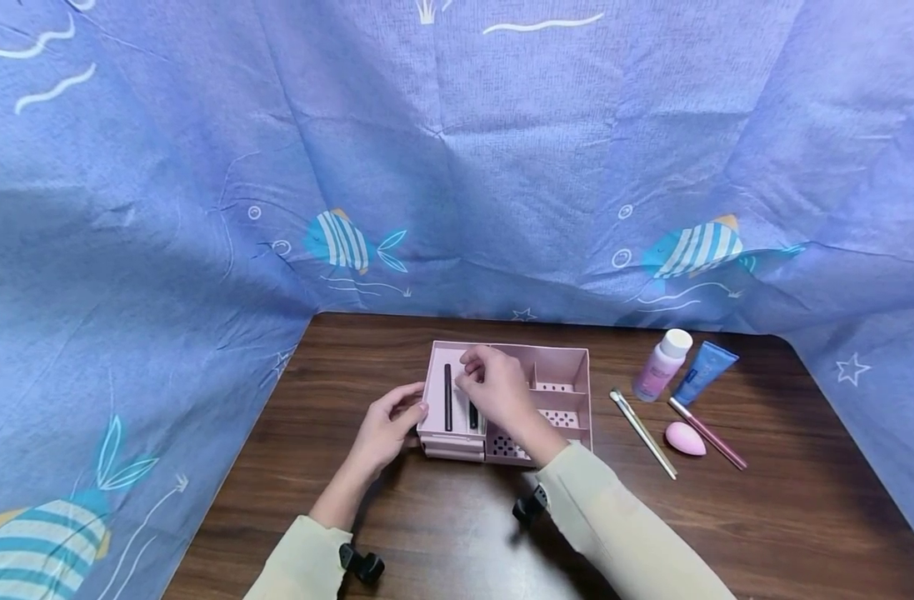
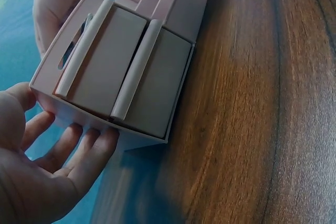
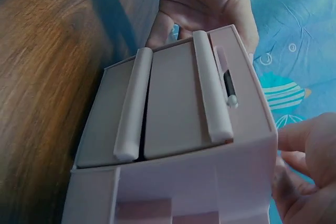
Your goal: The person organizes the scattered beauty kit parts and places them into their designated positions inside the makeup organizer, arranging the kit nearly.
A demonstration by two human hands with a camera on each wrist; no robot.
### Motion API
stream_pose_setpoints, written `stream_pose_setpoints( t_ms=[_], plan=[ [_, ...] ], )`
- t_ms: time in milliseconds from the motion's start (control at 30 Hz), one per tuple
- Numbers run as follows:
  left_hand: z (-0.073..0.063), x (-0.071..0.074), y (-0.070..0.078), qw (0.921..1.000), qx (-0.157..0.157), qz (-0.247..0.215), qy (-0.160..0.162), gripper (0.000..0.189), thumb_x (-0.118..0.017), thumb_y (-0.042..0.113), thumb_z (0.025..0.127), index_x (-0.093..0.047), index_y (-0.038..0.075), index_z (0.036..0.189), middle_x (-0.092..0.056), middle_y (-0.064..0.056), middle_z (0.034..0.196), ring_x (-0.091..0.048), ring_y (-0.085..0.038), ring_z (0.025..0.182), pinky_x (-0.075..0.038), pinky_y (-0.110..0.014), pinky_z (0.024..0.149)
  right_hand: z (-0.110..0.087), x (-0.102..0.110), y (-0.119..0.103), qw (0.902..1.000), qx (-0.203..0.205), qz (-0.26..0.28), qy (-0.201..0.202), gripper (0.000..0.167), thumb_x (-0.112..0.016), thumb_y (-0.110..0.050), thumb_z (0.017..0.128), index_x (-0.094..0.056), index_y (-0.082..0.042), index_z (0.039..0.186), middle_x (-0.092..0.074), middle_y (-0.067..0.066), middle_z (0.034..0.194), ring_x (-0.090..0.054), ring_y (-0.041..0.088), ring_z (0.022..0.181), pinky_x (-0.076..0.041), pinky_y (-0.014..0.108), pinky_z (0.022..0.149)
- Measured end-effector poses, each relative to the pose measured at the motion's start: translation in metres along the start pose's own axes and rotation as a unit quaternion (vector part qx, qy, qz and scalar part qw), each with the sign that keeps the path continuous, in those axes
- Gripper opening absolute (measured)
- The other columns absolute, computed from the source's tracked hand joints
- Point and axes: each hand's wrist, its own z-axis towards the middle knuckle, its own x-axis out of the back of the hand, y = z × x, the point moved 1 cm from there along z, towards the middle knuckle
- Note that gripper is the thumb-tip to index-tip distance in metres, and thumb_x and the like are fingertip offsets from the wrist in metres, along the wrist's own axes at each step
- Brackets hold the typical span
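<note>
A pink organizer (image 1: 434,386) stands on the table, with two drawers (image 2: 105,61) below its top tray and divided compartments on the right. A slim black pencil (image 1: 447,397) lies lengthwise on the tray. Beside it is a second black pencil (image 1: 474,415), partly hidden by my right hand (image 1: 494,386). That hand hovers over the tray, thumb and forefinger bent with a gap between them; I see nothing held there. My left hand (image 1: 385,427) rests loosely bent fingers (image 2: 79,150) against the organizer's left side wall, thumb near the top edge.
Right of the organizer lie a makeup brush (image 1: 642,433), a pink sponge (image 1: 685,438) and a dark pink stick (image 1: 711,435). Behind them are a pink bottle with a white cap (image 1: 662,367) and a blue tube (image 1: 704,372). A blue fish-print cloth (image 1: 531,208) hangs behind the table.
</note>
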Motion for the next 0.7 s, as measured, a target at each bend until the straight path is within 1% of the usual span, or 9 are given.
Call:
stream_pose_setpoints(
  t_ms=[100, 267, 500, 700],
  plan=[
    [0.000, 0.000, -0.001, 1.0000, -0.001, -0.001, 0.000, 0.039, -0.067, 0.011, 0.099, -0.064, 0.009, 0.138, -0.066, -0.020, 0.126, -0.067, -0.018, 0.096, -0.066, -0.044, 0.068, -0.002, 0.002, 0.004, 0.9993, 0.000, 0.036, -0.010, 0.022, -0.080, -0.010, 0.082, -0.073, -0.008, 0.103, -0.075, 0.001, 0.088, -0.067, 0.009, 0.075, -0.058, 0.028, 0.073],
    [-0.001, -0.001, -0.001, 1.0000, -0.005, -0.001, 0.001, 0.040, -0.068, 0.012, 0.099, -0.064, 0.010, 0.138, -0.065, -0.020, 0.126, -0.067, -0.018, 0.096, -0.066, -0.044, 0.068, -0.005, 0.009, 0.007, 0.9956, -0.022, 0.086, -0.031, 0.027, -0.081, -0.008, 0.083, -0.073, -0.005, 0.108, -0.076, 0.004, 0.091, -0.069, 0.011, 0.078, -0.057, 0.026, 0.073],
    [-0.002, -0.002, -0.001, 0.9999, -0.003, -0.010, 0.002, 0.039, -0.067, 0.011, 0.099, -0.064, 0.009, 0.138, -0.064, -0.021, 0.125, -0.067, -0.019, 0.096, -0.066, -0.045, 0.069, -0.009, 0.015, 0.004, 0.9925, -0.025, 0.108, -0.051, 0.029, -0.078, -0.008, 0.084, -0.072, -0.002, 0.112, -0.077, 0.009, 0.097, -0.072, 0.013, 0.082, -0.057, 0.023, 0.074],
    [-0.002, -0.001, -0.001, 0.9999, -0.007, -0.010, 0.004, 0.039, -0.068, 0.011, 0.099, -0.064, 0.009, 0.138, -0.064, -0.021, 0.126, -0.066, -0.019, 0.097, -0.066, -0.047, 0.069, -0.012, 0.024, 0.003, 0.9912, -0.022, 0.119, -0.053, 0.032, -0.079, -0.008, 0.084, -0.073, -0.003, 0.115, -0.077, 0.013, 0.101, -0.073, 0.018, 0.087, -0.061, 0.027, 0.075]
  ],
)
